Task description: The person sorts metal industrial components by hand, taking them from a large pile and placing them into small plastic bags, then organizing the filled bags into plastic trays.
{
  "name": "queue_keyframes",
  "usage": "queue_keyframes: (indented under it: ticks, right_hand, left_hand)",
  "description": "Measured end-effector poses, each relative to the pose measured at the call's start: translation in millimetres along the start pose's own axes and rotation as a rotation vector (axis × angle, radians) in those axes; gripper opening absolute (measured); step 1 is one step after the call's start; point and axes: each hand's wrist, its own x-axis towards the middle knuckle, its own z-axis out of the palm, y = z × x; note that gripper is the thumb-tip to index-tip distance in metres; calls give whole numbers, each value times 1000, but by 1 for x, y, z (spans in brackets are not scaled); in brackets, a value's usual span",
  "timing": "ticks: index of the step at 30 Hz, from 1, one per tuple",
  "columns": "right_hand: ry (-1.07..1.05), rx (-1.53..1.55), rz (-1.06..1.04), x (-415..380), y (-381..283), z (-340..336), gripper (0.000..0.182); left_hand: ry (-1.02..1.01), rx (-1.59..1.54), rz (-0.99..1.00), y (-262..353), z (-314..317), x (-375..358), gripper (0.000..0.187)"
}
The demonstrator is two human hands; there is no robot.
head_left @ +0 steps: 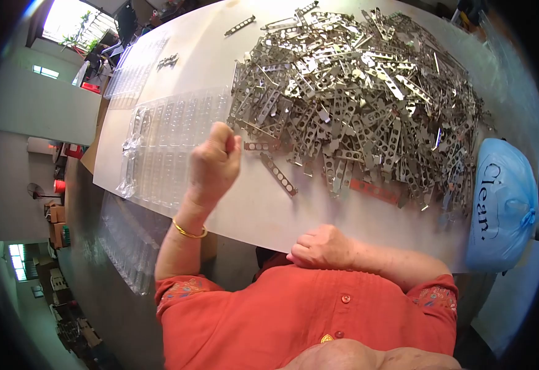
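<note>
My left hand is closed in a fist, raised over the near edge of the table beside the clear plastic trays. No part sticks out of it. A yellow bracelet circles that wrist. My right hand is also curled into a fist, close to my chest at the table's front edge, with nothing showing in it. Beyond both hands lies a big heap of flat metal strips with round holes. One loose perforated strip lies just right of my left hand, near another short strip.
Clear moulded trays lie on the white table, with more plastic trays below its left edge. A few small parts sit at the back left. A blue bag marked "Clear." stands at the right.
</note>
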Motion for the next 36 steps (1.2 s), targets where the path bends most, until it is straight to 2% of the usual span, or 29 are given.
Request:
queue_keyframes:
  ticks: [1, 2, 3, 5, 6, 8, 11, 15, 18, 20, 21, 23, 25, 27, 31, 33, 36]
  right_hand:
    - [12, 6, -5, -1, 1, 0, 30]
    - [-7, 17, 13, -2, 0, -1, 29]
    - [0, 26, 19, -3, 0, -1, 29]
    - [8, 61, 28, -3, 0, -1, 27]
    - [11, 63, 30, -3, 0, -1, 27]
    - [54, 93, 19, -2, 0, -1, 29]
    - [43, 97, 14, -2, 0, -1, 29]
    - [46, 95, 12, -3, 1, 1, 30]
    - [43, 85, 9, -3, 1, 1, 31]
    - [54, 121, 32, -1, 0, -2, 31]
    - [54, 116, 36, 0, -1, -5, 31]
    - [92, 232, 164, 0, -3, -12, 29]
    - [108, 316, 229, 0, 0, -17, 26]
    - [124, 392, 293, 1, 2, -26, 24]
    - [459, 778, 621, 0, 3, -50, 28]
    - [647, 756, 641, 0, 8, -60, 28]
    - [679, 669, 651, -8, 11, -78, 26]
  left_hand:
    - [-29, -25, -28, 6, 9, -8, 20]
    - [-124, -34, -191, 13, 15, -16, 20]
    - [-204, -22, -251, 20, 20, -21, 22]
    - [-343, -69, -392, 18, 33, -34, 32]
    - [-347, -67, -391, 18, 39, -37, 32]
    - [-364, 84, -397, 21, 49, -42, 44]
    - [-336, 115, -408, 28, 60, -42, 44]
    - [-326, 157, -344, 21, 67, -47, 41]
    - [-367, 111, -437, 13, 65, -49, 33]
    - [-351, -98, -431, 17, 57, -49, 23]
    - [-354, -102, -426, 23, 51, -45, 23]
    - [-532, -832, -662, 35, 40, -35, 14]
    - [-567, -947, -591, 37, 47, -30, 12]
    - [-585, -1259, -496, 40, 60, -23, 13]
    - [-622, -1508, -463, 56, 78, -4, 15]
    - [-673, -1712, -391, 61, 85, 9, 15]
    - [-730, -1704, -394, 60, 92, 19, 16]
